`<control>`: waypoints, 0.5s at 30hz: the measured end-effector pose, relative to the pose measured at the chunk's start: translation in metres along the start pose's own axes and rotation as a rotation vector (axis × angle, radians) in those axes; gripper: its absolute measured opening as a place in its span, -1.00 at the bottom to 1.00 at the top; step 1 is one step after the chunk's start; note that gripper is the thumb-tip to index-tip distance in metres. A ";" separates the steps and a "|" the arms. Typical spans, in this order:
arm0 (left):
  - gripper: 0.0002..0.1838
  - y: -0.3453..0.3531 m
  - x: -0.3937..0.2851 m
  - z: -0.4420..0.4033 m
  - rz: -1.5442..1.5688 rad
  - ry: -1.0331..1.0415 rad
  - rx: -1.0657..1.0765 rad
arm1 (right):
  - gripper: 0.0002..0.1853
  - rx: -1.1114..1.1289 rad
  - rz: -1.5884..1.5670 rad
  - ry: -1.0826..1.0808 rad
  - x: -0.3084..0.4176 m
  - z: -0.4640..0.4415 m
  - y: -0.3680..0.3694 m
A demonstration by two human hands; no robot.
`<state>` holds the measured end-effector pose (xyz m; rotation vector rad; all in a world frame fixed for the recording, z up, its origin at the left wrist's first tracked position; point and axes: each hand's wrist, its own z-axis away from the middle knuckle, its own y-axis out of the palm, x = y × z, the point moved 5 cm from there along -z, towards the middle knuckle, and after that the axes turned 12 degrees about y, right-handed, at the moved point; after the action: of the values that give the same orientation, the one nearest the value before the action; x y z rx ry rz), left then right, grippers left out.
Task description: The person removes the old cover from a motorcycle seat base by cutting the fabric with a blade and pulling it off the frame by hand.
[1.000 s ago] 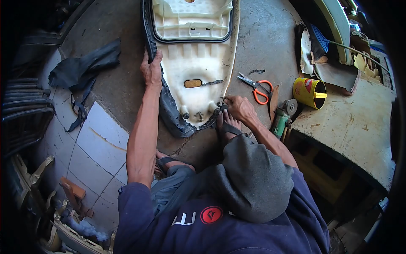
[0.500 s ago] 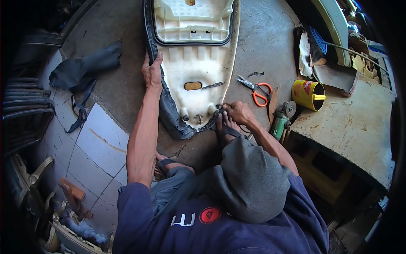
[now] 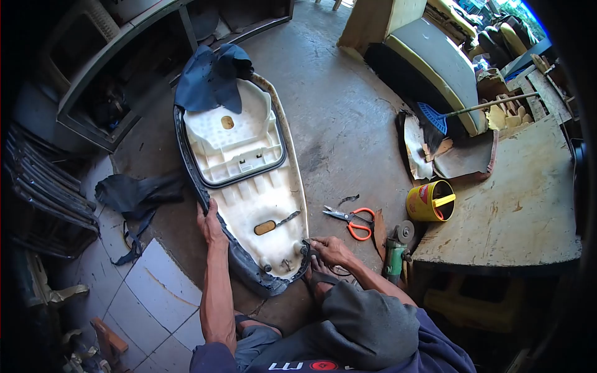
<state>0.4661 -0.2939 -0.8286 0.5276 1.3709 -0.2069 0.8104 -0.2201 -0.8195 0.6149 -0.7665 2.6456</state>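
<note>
An upturned motorcycle seat [image 3: 258, 202], its white underside showing, lies on the grey floor [image 3: 329, 168] in front of the person, the narrow end toward the feet and leaning a little to the left at its far end. The left hand [image 3: 213, 225] grasps the seat's left edge about midway along, thumb on top and fingers going out of sight at the black cover [image 3: 242, 258] that wraps that side. The right hand [image 3: 333, 250] is at the seat's right edge near the narrow end, its bent fingers touching the dark rim there; whether they are clenched on it I cannot tell. A torn black strip [image 3: 288, 218] lies on the seat beside an oval opening, and a dark cloth [image 3: 208, 81] drapes over its far end. Right of the seat lie orange-handled scissors [image 3: 352, 217], then an angle grinder [image 3: 395, 256] and a yellow tub [image 3: 423, 202], with a worn tabletop [image 3: 504, 211] farther right. Left of the seat, a dark scrap [image 3: 134, 194] is spread partly over pale tiles [image 3: 165, 280].
</note>
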 end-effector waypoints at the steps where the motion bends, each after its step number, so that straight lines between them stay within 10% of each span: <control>1: -0.48 -0.001 -0.001 0.006 0.058 -0.008 -0.079 | -0.58 -0.002 -0.005 -0.010 0.000 -0.006 -0.012; 15: -0.14 0.004 0.024 0.043 0.069 -0.110 -0.316 | -0.66 -0.482 0.344 -0.025 0.008 -0.004 -0.114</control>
<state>0.5105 -0.3067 -0.8466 0.2936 1.2467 0.0380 0.8487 -0.1247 -0.7699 0.4097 -1.5748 2.5864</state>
